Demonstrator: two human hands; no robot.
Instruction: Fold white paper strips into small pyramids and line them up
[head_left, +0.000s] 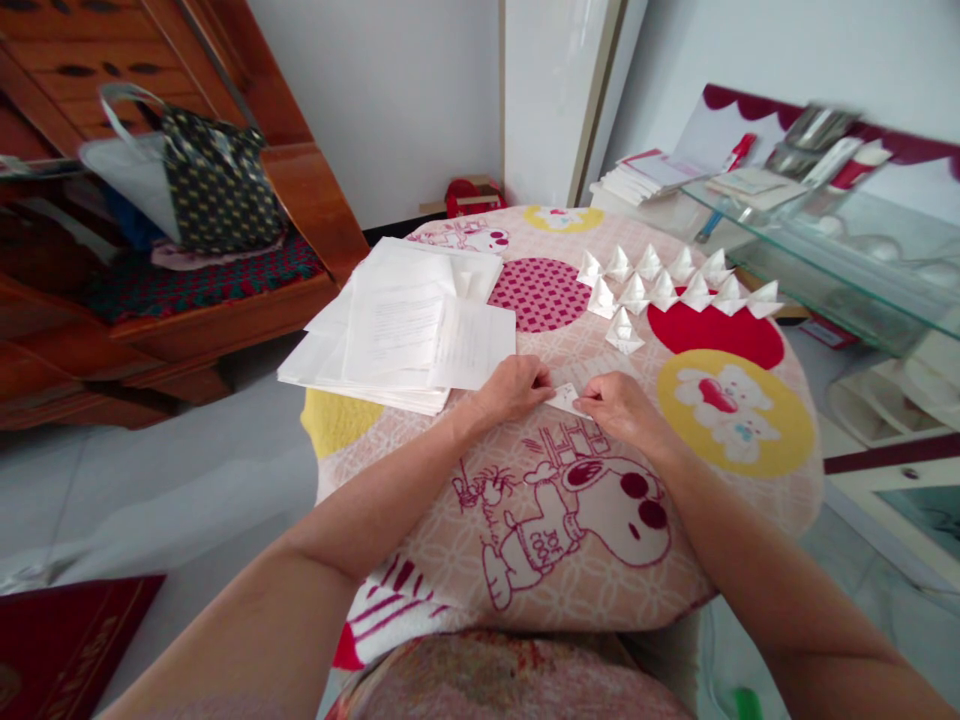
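The paper stack (405, 320) flanked my left hand (519, 385), folded boats (664, 285) lay beyond; fingers of both hands, right (616, 400) included, pinched the small paper (568, 399) near the table's front edge.

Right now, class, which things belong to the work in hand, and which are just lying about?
Seemingly in the work:
- paper piece between left hand and right hand
- white sheets
- folded paper shapes

Seemingly lying about:
- dark patterned bag
- red flat item, lower left
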